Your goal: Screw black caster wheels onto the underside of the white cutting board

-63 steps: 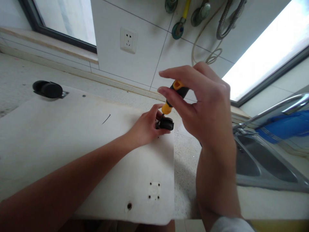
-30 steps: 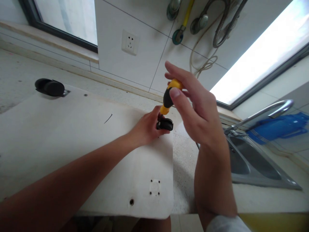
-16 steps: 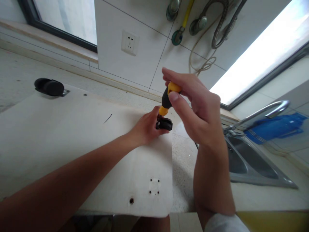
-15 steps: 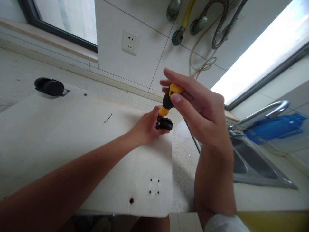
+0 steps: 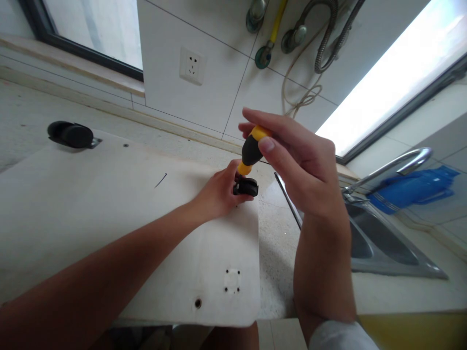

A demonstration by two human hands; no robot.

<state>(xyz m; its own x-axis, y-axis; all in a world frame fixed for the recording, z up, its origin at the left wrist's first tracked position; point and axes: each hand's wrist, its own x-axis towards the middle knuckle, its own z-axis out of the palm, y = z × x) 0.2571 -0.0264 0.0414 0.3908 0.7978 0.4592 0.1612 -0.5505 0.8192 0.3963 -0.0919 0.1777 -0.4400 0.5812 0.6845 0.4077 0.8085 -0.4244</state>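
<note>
Four bare screw holes (image 5: 232,281) showed at the near right corner of the white board (image 5: 175,253), which lay on the speckled worktop (image 5: 275,248). Beyond them, the right hand (image 5: 299,163) had thumb and fingers clamped on the yellow-and-black screwdriver (image 5: 251,149), slanted probably to clear the wheels, tip not visible, while the left hand (image 5: 218,193) had its fingers clasped around the black caster (image 5: 248,186) at the far right corner, apparently to steady it. Farther off, a second caster (image 5: 71,135) sat wheels-up at the board's far left, below the wall socket (image 5: 191,65).

Head-worn view, facing forward, angled down; near white board (image 5: 182,272)
</note>
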